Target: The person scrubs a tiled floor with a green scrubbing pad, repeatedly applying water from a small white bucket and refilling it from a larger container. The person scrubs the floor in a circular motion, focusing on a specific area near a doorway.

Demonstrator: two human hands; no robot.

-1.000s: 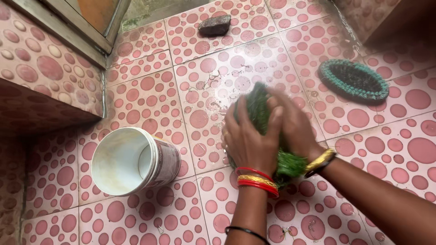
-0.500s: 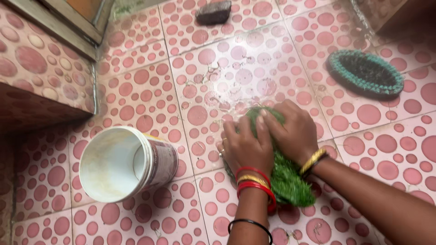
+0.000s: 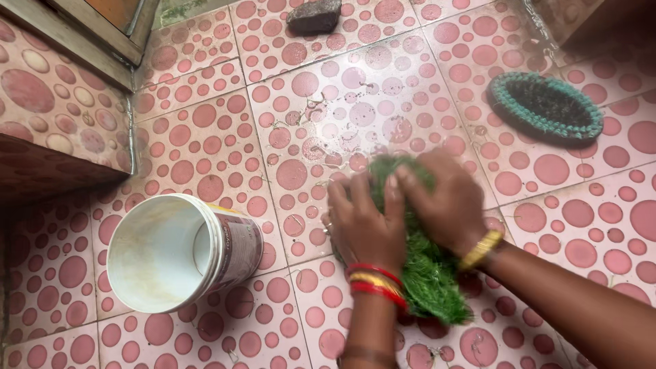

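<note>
A shaggy green mat (image 3: pixel 427 273) lies bunched on the wet pink dotted floor tiles (image 3: pixel 205 143). My left hand (image 3: pixel 362 222) presses down on its left part, fingers curled into the pile. Beside it, my right hand (image 3: pixel 441 201) grips the mat's upper right part. Both hands sit side by side on the mat, and both are blurred. Red and gold bangles ring my left wrist; a gold bangle is on my right wrist.
A white plastic bucket (image 3: pixel 174 249) lies on its side left of my hands, mouth facing the camera. An oval teal-rimmed scrub brush (image 3: pixel 547 106) rests at the right. A dark stone (image 3: pixel 314 15) sits at the top. A tiled step (image 3: pixel 55 109) rises at the left.
Both hands pulled the green mat back toward me from its farther position a second ago, then shifted slightly; they keep their grip on it. The view drifted a little to the right.
</note>
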